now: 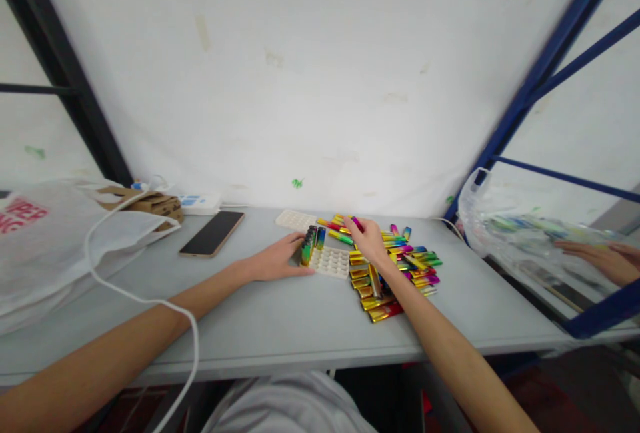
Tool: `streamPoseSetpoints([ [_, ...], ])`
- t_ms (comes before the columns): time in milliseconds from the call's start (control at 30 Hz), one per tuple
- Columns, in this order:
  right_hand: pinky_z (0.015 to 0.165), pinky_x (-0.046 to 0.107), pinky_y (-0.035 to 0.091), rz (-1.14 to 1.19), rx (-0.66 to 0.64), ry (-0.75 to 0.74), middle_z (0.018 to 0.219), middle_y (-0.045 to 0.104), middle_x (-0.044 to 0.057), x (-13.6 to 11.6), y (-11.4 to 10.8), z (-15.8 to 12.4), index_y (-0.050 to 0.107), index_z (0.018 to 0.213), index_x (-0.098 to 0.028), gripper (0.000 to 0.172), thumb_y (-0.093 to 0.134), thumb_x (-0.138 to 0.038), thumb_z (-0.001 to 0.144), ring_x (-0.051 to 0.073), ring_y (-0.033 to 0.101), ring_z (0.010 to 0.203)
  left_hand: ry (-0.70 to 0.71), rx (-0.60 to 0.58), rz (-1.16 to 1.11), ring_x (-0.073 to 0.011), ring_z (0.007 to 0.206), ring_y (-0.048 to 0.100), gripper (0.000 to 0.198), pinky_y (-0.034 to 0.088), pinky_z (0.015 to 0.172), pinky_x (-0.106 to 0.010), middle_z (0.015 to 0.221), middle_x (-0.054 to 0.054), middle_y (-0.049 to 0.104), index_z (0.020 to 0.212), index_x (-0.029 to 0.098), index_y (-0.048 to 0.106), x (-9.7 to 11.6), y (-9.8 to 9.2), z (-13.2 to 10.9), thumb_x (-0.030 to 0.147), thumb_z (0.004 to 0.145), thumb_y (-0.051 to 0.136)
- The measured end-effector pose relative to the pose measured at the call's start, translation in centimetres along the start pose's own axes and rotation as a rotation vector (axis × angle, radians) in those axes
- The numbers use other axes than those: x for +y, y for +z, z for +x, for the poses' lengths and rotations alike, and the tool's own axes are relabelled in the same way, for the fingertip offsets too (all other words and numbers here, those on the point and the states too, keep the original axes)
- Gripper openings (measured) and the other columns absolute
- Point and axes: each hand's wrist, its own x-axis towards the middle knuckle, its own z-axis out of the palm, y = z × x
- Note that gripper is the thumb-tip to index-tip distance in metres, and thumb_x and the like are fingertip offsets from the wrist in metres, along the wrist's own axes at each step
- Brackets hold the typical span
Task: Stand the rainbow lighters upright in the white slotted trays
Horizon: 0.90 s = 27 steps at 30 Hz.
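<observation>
A white tray (334, 264) with rows of round holes lies on the grey table (280, 316); several colourful metallic batteries (311, 244) stand upright along its left side. My left hand (278, 262) rests against the tray's left edge, fingers together beside those standing batteries. My right hand (369, 238) hovers over a loose pile of shiny batteries (400, 270) to the right of the tray, fingers pinched on one pink battery (357, 223). A second white tray (296, 220) lies farther back.
A phone (212, 234) lies face up at the left, near a white power strip (199, 202), a cardboard piece (150, 203) and a white bag (50, 246) with a cord. A clear plastic bag (510, 230) sits at the right, where another person's hand (600, 258) rests.
</observation>
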Motion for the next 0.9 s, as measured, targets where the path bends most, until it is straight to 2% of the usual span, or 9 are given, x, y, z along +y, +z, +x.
streamPoseSetpoints([
  [200,0.06,0.03,0.027,-0.065,-0.02,0.023,0.057,0.041,-0.002,0.15,0.14,0.1,0.044,0.061,-0.025,0.04,0.047,-0.055,0.087,0.016,0.042,0.06,0.012,-0.005,0.0,-0.0415,0.15,0.054,0.088,0.038,0.133,-0.052,0.163,-0.02,0.056,0.151,0.015,0.06,0.0,-0.03,-0.04,0.077,0.091,0.074],
  [333,0.061,0.03,0.028,-0.085,-0.039,0.022,0.058,0.044,-0.003,0.32,0.18,0.14,0.043,0.062,-0.025,0.042,0.048,-0.054,0.091,0.016,0.044,0.061,0.015,-0.017,0.001,-0.0412,0.15,0.054,0.089,0.039,0.133,-0.051,0.163,-0.019,0.055,0.152,0.015,0.059,0.04,-0.11,-0.04,0.078,0.091,0.072],
  [467,0.066,0.029,0.035,-0.082,-0.102,-0.09,0.068,0.056,-0.002,0.37,0.09,0.02,0.052,0.074,-0.023,0.045,0.049,-0.058,0.102,0.017,0.051,0.068,0.02,-0.014,0.006,-0.0412,0.15,0.053,0.088,0.037,0.133,-0.049,0.163,-0.019,0.055,0.153,0.015,0.059,0.0,-0.05,-0.03,0.078,0.092,0.071],
  [600,0.072,0.03,0.041,-0.135,-0.213,-0.272,0.079,0.064,0.001,0.47,-0.08,-0.14,0.058,0.09,-0.023,0.037,0.046,-0.05,0.112,0.019,0.058,0.075,0.037,0.0,0.003,-0.0411,0.149,0.054,0.086,0.039,0.132,-0.05,0.161,-0.019,0.057,0.151,0.015,0.061,-0.09,0.09,0.01,0.076,0.092,0.073],
  [733,0.081,0.034,0.044,-0.229,-0.269,-0.465,0.085,0.065,0.006,0.35,-0.05,-0.36,0.057,0.081,-0.023,0.045,0.046,-0.05,0.115,0.022,0.06,0.085,0.043,0.01,0.015,-0.0408,0.148,0.055,0.083,0.041,0.131,-0.049,0.157,-0.019,0.06,0.147,0.015,0.064,-0.1,0.14,0.04,0.075,0.092,0.073],
  [900,0.065,0.032,0.038,-0.213,-0.313,-0.405,0.067,0.061,0.001,-0.07,0.22,-0.64,0.053,0.07,-0.023,0.054,0.051,-0.054,0.114,0.018,0.054,0.064,0.065,0.017,0.013,-0.0398,0.147,0.056,0.082,0.041,0.13,-0.049,0.157,-0.018,0.06,0.149,0.016,0.062,-0.2,0.16,0.03,0.074,0.093,0.074],
])
